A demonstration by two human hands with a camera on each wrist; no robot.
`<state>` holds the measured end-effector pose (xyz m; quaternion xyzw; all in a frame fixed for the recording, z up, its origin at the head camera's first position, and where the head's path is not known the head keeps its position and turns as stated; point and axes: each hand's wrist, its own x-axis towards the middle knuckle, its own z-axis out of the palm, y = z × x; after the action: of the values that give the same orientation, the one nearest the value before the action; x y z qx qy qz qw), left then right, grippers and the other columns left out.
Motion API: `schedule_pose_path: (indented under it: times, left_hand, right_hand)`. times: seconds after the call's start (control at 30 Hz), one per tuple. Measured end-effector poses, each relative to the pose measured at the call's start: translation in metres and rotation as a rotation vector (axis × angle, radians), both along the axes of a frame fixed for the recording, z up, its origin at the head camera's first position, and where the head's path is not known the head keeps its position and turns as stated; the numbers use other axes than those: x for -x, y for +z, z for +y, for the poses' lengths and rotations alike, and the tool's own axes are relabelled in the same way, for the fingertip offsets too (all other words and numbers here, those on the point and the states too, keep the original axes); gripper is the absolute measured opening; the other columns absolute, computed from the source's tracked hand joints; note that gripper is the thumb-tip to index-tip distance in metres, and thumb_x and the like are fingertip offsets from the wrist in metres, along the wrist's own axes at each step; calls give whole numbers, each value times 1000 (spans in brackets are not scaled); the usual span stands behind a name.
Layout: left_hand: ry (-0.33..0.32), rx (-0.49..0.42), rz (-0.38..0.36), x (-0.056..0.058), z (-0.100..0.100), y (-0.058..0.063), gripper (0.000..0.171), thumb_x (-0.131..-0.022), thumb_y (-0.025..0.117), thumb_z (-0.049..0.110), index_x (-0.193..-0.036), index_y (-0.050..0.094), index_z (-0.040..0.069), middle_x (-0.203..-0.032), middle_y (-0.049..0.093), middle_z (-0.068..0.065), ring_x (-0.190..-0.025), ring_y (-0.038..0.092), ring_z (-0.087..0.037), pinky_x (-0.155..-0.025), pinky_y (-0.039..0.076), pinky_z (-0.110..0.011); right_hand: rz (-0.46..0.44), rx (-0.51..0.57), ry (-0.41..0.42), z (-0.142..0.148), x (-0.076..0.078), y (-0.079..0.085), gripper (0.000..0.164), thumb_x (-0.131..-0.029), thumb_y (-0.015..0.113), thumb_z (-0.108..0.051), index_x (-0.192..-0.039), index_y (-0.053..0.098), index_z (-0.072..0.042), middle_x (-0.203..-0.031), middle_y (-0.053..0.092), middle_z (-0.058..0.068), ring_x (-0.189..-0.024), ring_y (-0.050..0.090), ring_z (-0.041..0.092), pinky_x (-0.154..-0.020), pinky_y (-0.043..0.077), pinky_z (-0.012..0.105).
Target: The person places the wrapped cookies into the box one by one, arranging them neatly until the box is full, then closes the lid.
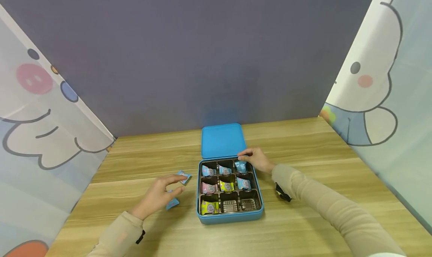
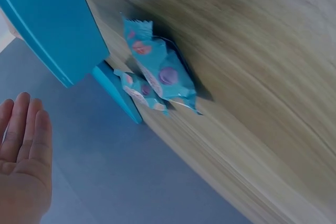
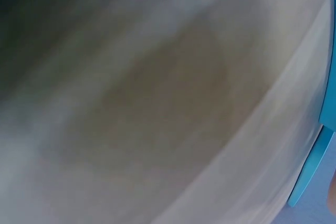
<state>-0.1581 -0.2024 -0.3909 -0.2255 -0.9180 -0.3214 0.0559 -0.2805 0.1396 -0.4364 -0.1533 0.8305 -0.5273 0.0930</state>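
Note:
A blue tin (image 1: 231, 217) stands on the table with a dark divided tray inside. Wrapped sweets lie in most compartments, among them a pink sweet (image 1: 209, 188), a yellow sweet (image 1: 210, 208) and a blue sweet (image 1: 241, 167) in the back right compartment. My right hand (image 1: 258, 160) is at that corner, thumb and fingertips just over the blue sweet at the rim. Left of the tin, my left hand (image 1: 156, 195) hovers with fingers spread and nothing between them. Two loose blue sweets lie by it, the nearer sweet (image 2: 160, 69) and the farther sweet (image 2: 140, 91).
The tin's blue lid (image 1: 223, 140) lies opened back behind it. A dark grey panel (image 1: 216, 62) rises at the table's far edge. Cartoon-printed sheets flank both sides. In the right wrist view, a blurred pale sleeve (image 3: 173, 103) covers most of the picture.

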Motion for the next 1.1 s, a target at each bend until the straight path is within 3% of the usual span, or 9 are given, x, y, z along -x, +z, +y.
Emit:
schedule_pose_path:
  times: [0.2,0.47,0.73,0.93,1.03,1.1]
  left_hand:
    - [21,-7,3,-1,-3,-3,32,-81,69,10,-113,65,7,-114,65,-8,-105,61,-27,-86,52,-42]
    - [54,-30,-68,3,-10,-12,32,-83,67,6,-114,64,6,-118,63,-8,-103,60,-30,-85,51,-46]
    - [53,-10,-60,5,-26,-21,30,-83,66,4,-112,64,4,-116,63,-8,-105,60,-29,-88,51,-44]
    - [61,9,-91,10,-36,-18,31,-84,65,6,-115,63,5,-118,62,-10,-106,58,-35,-87,49,-51]
    - [62,27,-98,14,-36,-15,33,-84,66,8,-116,63,7,-119,62,-11,-104,59,-32,-82,51,-48]
    - [60,40,-116,16,-35,-14,33,-84,66,11,-117,62,10,-120,61,-10,-88,62,-29,-77,52,-42]
  right_hand:
    - [12,16,28,-2,-1,0,27,-87,63,-15,-109,66,2,-108,61,17,-93,59,25,-81,53,34]
    - [18,33,31,2,2,-2,28,-86,63,-13,-108,65,4,-107,62,19,-90,60,24,-78,54,33]
    - [4,-7,32,-1,-2,1,28,-87,63,-14,-109,65,2,-108,62,16,-94,59,26,-81,53,34]
    - [-16,13,37,-2,0,-4,29,-87,63,-17,-111,65,-1,-111,61,15,-100,58,28,-84,52,33]
    - [-5,18,30,0,0,-2,31,-87,63,-19,-112,65,0,-113,61,16,-103,57,30,-85,52,33]
    - [7,21,21,2,0,-1,31,-87,64,-20,-111,65,0,-113,61,17,-104,56,30,-85,52,34]
